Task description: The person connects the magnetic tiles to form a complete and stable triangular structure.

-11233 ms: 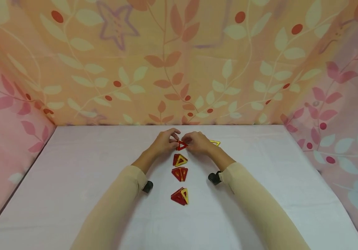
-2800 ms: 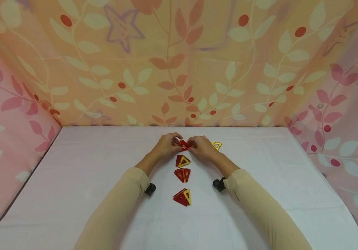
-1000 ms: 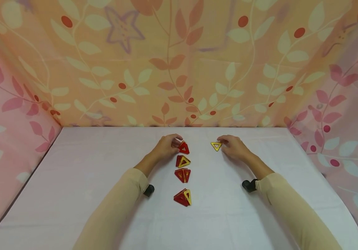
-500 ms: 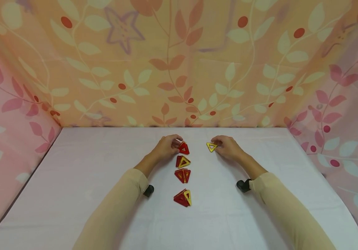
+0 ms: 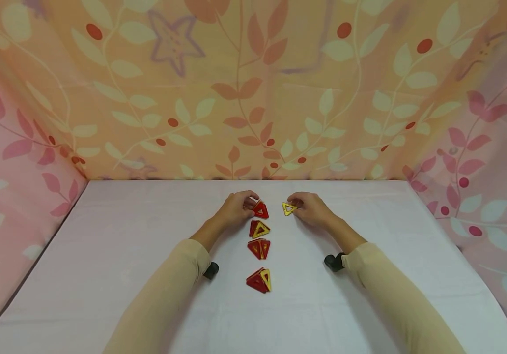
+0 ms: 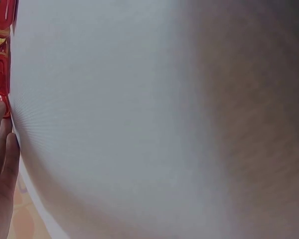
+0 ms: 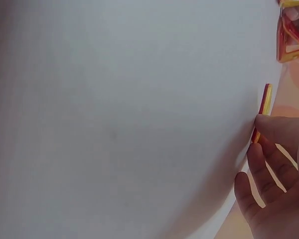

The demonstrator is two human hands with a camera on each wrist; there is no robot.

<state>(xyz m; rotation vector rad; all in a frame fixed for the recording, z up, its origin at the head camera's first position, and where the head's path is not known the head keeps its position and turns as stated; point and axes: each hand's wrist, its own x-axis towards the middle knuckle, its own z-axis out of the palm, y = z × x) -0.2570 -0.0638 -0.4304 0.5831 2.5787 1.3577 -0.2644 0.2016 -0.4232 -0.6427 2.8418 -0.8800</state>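
At the back of the white table, my left hand (image 5: 235, 209) holds a small pyramid of red triangle tiles (image 5: 264, 215) by its left side, thumb in front and fingers behind. In the left wrist view, the thumb and fingers (image 6: 9, 164) meet the red plastic at the left edge. A short way to the right, my right hand (image 5: 313, 210) pinches a yellow triangle tile (image 5: 284, 209) with an open centre, apart from the pyramid. Seen edge-on in the right wrist view, that tile (image 7: 266, 99) shows a red side and a yellow side.
Toward me, a red-and-yellow pyramid (image 5: 253, 229), a mostly red one (image 5: 255, 249) and another red-and-yellow one (image 5: 255, 281) stand in a line on the white tablecloth (image 5: 147, 275). A patterned curtain (image 5: 280, 123) closes the back; pink cloth (image 5: 479, 196) hangs at the sides.
My right hand let go of the red pyramid, reached right to the yellow triangle tile, took it and has carried it left. My left hand stays at the red pyramid.
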